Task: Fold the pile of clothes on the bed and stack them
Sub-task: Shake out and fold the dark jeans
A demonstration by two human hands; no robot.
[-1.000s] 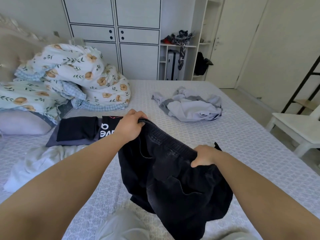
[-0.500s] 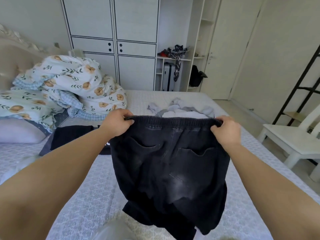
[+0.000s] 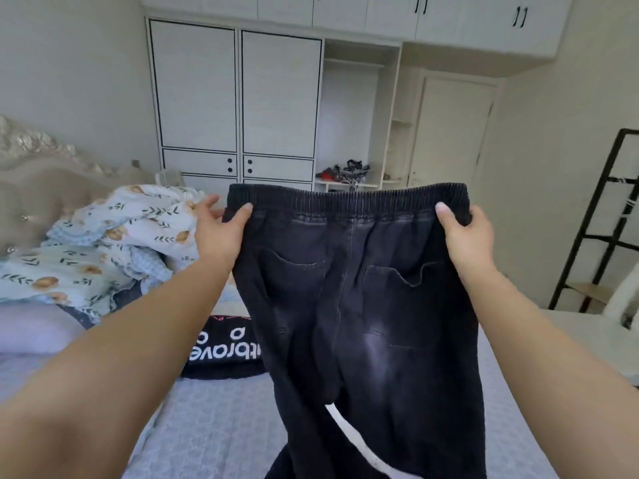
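Head view: left hand [image 3: 221,233] and right hand [image 3: 465,233] pinch waistband corners of black jeans [image 3: 359,305], held up above bed [image 3: 214,423], legs dangling. Advice: keep waistband taut, align legs, then fold onto near bed.

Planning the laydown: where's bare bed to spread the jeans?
Bare bedspread lies below the left forearm, in front of the black printed garment. Crowded: floral duvet and pillow at left. The held jeans hide the bed's middle and right.
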